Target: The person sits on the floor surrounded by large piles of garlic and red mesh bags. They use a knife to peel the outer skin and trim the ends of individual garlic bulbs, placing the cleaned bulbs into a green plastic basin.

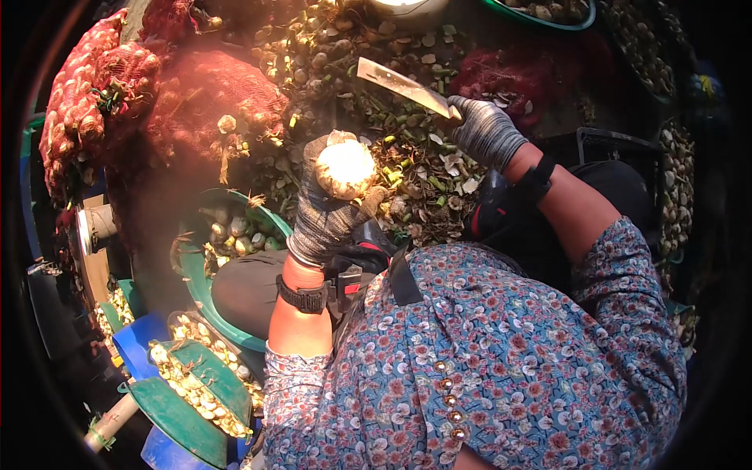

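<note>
A garlic bulb, bleached by glare, rests in my left hand, whose grey knitted glove curls around it from below. My right hand, gloved the same way, grips the handle of a broad-bladed knife. The blade points up and to the left, apart from the bulb. Under both hands spreads a litter of cut stems, roots and papery skins. By my left knee stands a green basin with garlic bulbs inside.
Red mesh sacks of garlic bulge at the upper left. Another red mesh sack lies beyond my right hand. A green-rimmed basin stands at the top. Green tubs of garlic crowd the lower left. A black crate sits at my right.
</note>
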Motion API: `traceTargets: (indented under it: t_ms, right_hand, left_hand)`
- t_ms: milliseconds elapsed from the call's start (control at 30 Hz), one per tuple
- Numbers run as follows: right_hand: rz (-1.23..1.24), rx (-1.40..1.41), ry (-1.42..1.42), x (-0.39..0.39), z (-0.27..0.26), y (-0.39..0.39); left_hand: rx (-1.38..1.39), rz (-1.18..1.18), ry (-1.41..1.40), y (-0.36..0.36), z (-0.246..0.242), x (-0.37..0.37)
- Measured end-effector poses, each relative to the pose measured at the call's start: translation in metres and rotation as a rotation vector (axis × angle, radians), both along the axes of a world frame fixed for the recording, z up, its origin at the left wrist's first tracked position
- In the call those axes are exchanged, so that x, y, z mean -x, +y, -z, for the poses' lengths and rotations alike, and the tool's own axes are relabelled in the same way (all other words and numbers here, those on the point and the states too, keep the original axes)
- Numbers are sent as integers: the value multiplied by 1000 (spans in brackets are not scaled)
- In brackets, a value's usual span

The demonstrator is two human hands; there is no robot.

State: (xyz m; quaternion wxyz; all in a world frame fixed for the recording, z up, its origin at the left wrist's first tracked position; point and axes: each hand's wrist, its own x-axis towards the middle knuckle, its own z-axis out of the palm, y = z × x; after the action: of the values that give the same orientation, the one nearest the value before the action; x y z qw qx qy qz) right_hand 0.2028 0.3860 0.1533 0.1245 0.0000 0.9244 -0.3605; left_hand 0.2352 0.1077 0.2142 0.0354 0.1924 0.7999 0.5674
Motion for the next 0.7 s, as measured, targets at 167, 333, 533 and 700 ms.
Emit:
traceTargets:
  t_ms: [167, 333, 533, 700]
  right_hand:
    - [-426, -12, 170, -25, -69, -50]
    - [-517, -3, 168, -33, -71, -58]
    - [-459, -127, 145, -26, -35, -59]
    - [-210, -420, -317, 25, 29, 5]
  left_hand:
    - [624, 104, 610, -26, 46, 6]
    - [254, 30, 73, -34, 55, -9]
    - [141, 7, -85, -35, 63, -9]
    - [117, 72, 59, -15, 1, -13]
